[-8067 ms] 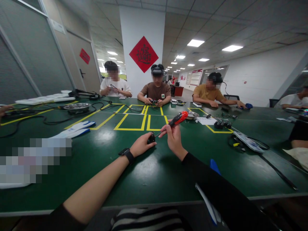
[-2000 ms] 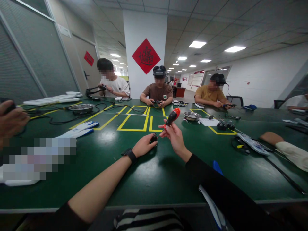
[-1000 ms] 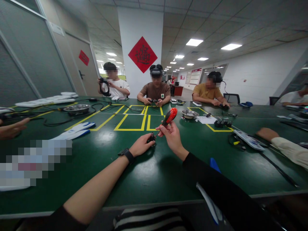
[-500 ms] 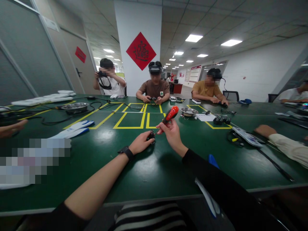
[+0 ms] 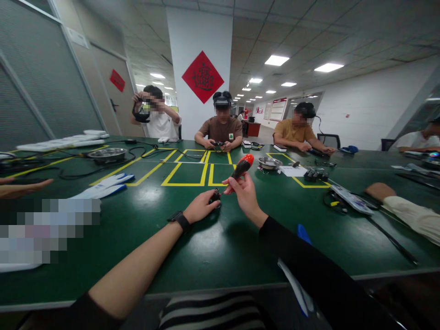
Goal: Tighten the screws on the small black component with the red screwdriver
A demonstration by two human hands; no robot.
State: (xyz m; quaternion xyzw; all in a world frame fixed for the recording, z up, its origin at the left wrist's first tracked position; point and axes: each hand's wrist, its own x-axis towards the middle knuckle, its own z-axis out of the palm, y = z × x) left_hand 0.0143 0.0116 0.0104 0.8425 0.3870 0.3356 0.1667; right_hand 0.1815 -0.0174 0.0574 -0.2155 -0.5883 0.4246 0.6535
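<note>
My left hand [image 5: 200,206] rests on the green table with its fingers closed on a small dark metal part [image 5: 216,195], whose exact kind I cannot make out. Part of it is hidden behind the fingers. In my right hand [image 5: 244,191] is a screwdriver [image 5: 243,166] with a red and black handle, held tilted with the handle end up and to the right. Its shaft slants down to the left toward the small part; whether the tip touches it is too small to tell.
Metal bowls [image 5: 270,162] [image 5: 107,154] stand farther back on the table [image 5: 144,247]. White and blue gloves [image 5: 103,185] lie at left. Dark blocks [image 5: 315,175] and a bagged item [image 5: 352,199] are at right. Several people sit around, and a co-worker's sleeve [image 5: 409,213] rests at right.
My hands and the screwdriver stay almost in place, the handle turned slightly. Across the table, the person at far left has raised a dark device, and the person in yellow has shifted their hands.
</note>
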